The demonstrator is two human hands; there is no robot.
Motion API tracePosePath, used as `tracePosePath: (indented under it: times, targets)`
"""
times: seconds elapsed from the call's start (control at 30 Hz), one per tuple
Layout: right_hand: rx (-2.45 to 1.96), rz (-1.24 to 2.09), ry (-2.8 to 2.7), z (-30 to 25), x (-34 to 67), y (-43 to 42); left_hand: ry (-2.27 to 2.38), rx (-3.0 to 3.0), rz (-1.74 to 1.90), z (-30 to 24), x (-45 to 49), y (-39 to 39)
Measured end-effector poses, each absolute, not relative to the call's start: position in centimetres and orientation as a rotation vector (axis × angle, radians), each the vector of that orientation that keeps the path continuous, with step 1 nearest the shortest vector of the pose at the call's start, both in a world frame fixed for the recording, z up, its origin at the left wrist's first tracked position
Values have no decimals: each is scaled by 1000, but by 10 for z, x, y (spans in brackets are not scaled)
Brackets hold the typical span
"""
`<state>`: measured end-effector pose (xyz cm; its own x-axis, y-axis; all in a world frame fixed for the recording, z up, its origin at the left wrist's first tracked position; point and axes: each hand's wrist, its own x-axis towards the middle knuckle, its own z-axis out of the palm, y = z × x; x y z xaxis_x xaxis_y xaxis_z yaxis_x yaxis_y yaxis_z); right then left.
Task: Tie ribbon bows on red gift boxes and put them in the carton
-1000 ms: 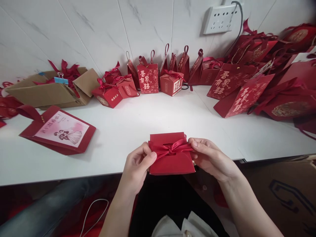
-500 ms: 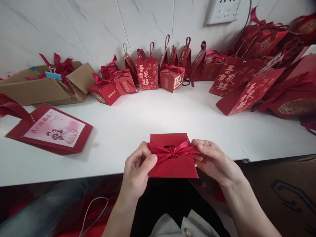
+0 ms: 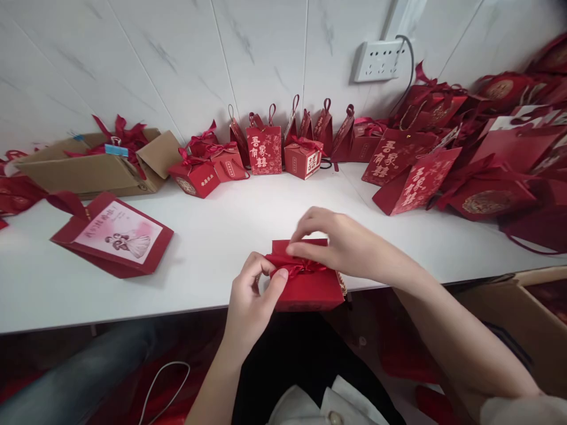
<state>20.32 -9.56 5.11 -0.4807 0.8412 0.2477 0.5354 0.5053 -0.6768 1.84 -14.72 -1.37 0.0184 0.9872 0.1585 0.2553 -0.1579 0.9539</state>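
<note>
A small red gift box [image 3: 309, 293] lies at the table's front edge, with a red satin ribbon [image 3: 305, 267] tied in a bow across its top. My left hand [image 3: 254, 295] pinches the ribbon's left loop between thumb and fingers, beside the box. Above the bow is my right hand [image 3: 339, 242], thumb and forefinger tips close together at the ribbon's left part; slight blur hides exactly how they grip it. A gold-coloured chain [image 3: 342, 284] shows at the box's right side.
A red bag with a pink couple picture [image 3: 126, 230] stands on the left. Behind it is a cardboard box [image 3: 88, 172] holding red ribbons. Several red gift boxes [image 3: 264, 150] line the wall, and more red bags [image 3: 427, 180] crowd the right. A power socket [image 3: 381, 61] is on the wall.
My right hand has left the ribbon's right side and moved left over the bow. My left hand keeps its pinch on the ribbon. The box is tilted differently, and the view has shifted.
</note>
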Motion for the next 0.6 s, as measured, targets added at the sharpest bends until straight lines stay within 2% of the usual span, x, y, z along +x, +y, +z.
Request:
tracePosePath:
  times: [0.17, 0.33, 0.6]
  targets:
    - [-1140, 915, -2497, 58, 175, -76, 1496, 1751, 1307, -12, 23, -151]
    - [-1200, 1045, -2332, 52, 174, -73, 1417, 1788, 1290, -15, 22, -153]
    - [-1280, 1042, -2169, 43, 174, -71, 1352, 1779, 1254, -14, 20, -150]
